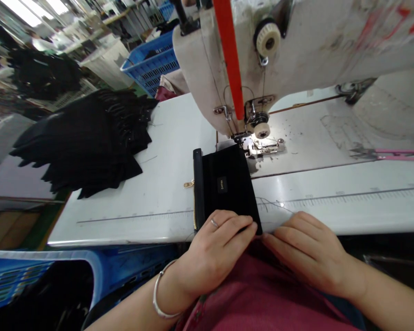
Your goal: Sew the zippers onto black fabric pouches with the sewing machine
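A black fabric zip pouch (227, 172) lies on the sewing machine table, its far corner by the presser foot (253, 146). It has a small label with gold lettering and, along the left side, a gold zip with a pull tab. My left hand (215, 248) is closed over the pouch's near end, fingers together at the right corner and thumb hidden. Close beside that corner is my right hand (307, 250), its fingers bent and together, the tips at the table's front edge. Whatever they pinch, if anything, is too hidden to make out.
The sewing machine (296, 50) stands over the table's far side. Pink-handled thread snips (396, 154) lie at right. A stack of black fabric pieces (89, 138) covers the table's left end. Blue crates stand below left (100, 271) and behind the table (152, 62).
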Demonstrator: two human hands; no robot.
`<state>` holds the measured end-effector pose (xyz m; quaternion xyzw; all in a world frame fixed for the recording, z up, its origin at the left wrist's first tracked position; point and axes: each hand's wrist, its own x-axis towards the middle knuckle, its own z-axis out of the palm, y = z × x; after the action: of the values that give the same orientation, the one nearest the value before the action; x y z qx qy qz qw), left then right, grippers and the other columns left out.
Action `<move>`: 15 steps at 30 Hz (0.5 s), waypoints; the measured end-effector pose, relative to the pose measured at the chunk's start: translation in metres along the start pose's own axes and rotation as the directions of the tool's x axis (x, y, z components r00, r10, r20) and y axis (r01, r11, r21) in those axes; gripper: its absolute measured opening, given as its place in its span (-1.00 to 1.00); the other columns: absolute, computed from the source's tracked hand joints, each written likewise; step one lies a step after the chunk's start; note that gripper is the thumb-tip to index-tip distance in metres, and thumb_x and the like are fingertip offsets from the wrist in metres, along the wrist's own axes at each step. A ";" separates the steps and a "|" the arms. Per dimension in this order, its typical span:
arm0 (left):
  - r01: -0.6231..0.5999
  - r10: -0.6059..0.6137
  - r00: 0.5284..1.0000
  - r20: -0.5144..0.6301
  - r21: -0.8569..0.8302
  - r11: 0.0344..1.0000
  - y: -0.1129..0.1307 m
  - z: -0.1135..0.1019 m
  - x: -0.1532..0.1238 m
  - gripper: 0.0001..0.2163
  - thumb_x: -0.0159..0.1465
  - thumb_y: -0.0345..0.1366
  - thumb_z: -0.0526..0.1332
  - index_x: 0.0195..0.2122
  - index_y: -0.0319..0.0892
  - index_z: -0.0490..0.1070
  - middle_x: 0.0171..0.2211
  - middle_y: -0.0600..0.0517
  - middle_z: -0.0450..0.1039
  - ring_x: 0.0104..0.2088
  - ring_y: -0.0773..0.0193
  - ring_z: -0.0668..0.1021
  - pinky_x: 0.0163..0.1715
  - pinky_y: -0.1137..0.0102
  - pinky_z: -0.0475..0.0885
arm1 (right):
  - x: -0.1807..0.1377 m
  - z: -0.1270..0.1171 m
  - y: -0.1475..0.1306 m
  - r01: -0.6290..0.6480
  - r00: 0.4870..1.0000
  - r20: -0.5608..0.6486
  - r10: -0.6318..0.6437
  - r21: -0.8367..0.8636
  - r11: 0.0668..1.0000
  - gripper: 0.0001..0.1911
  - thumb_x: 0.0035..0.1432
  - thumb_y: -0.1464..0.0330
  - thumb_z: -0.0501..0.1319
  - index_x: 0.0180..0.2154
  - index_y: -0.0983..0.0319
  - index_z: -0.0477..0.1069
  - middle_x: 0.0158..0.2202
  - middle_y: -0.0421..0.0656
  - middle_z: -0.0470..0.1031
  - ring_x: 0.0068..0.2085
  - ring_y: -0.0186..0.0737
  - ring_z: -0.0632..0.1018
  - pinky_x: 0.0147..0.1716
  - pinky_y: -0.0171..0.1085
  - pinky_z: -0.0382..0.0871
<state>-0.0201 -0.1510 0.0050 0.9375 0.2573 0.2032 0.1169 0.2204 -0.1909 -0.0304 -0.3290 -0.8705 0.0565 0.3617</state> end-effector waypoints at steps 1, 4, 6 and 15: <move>-0.005 0.005 1.000 -0.003 0.004 1.000 -0.001 0.000 -0.002 -0.71 0.38 -0.50 0.21 0.11 -0.25 0.43 0.03 -0.11 0.52 0.00 0.16 0.51 0.04 0.24 0.53 | -0.002 -0.001 0.000 0.000 1.000 -0.002 0.000 0.006 1.000 -0.77 0.28 0.55 0.22 -0.03 0.39 0.47 -0.30 -0.08 0.56 -0.34 -0.19 0.46 -0.34 -0.14 0.28; -0.012 0.013 1.000 -0.026 0.023 1.000 -0.003 0.004 -0.007 -0.70 0.37 -0.49 0.22 0.13 -0.27 0.43 0.04 -0.12 0.52 0.01 0.15 0.52 0.05 0.23 0.53 | -0.006 0.002 0.000 -0.055 0.997 -0.046 0.056 0.015 0.998 -0.79 0.26 0.54 0.24 -0.05 0.35 0.47 -0.25 -0.06 0.56 -0.31 -0.18 0.46 -0.33 -0.15 0.30; -0.006 0.008 0.999 -0.041 0.043 0.999 -0.003 0.006 -0.007 -0.71 0.37 -0.47 0.24 0.12 -0.26 0.43 0.02 -0.11 0.53 -0.01 0.16 0.53 0.04 0.24 0.53 | -0.008 0.006 -0.001 -0.106 0.992 -0.075 0.106 0.002 0.994 -0.75 0.24 0.54 0.27 -0.03 0.33 0.47 -0.20 -0.05 0.56 -0.28 -0.17 0.48 -0.30 -0.15 0.34; -0.035 0.039 0.997 -0.061 0.070 0.997 -0.003 0.013 -0.002 -0.91 0.37 -0.47 0.24 -0.12 -0.26 0.47 -0.16 -0.04 0.56 -0.11 0.21 0.57 -0.06 0.25 0.52 | 0.004 0.012 -0.007 -0.152 0.981 -0.119 0.151 0.000 0.988 -0.74 0.24 0.57 0.27 -0.02 0.38 0.47 -0.17 -0.03 0.57 -0.24 -0.18 0.49 -0.25 -0.17 0.40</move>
<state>-0.0171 -0.1510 -0.0080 0.9388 0.2501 0.2256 0.0725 0.2068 -0.1925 -0.0348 -0.3989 -0.8200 0.0601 0.4061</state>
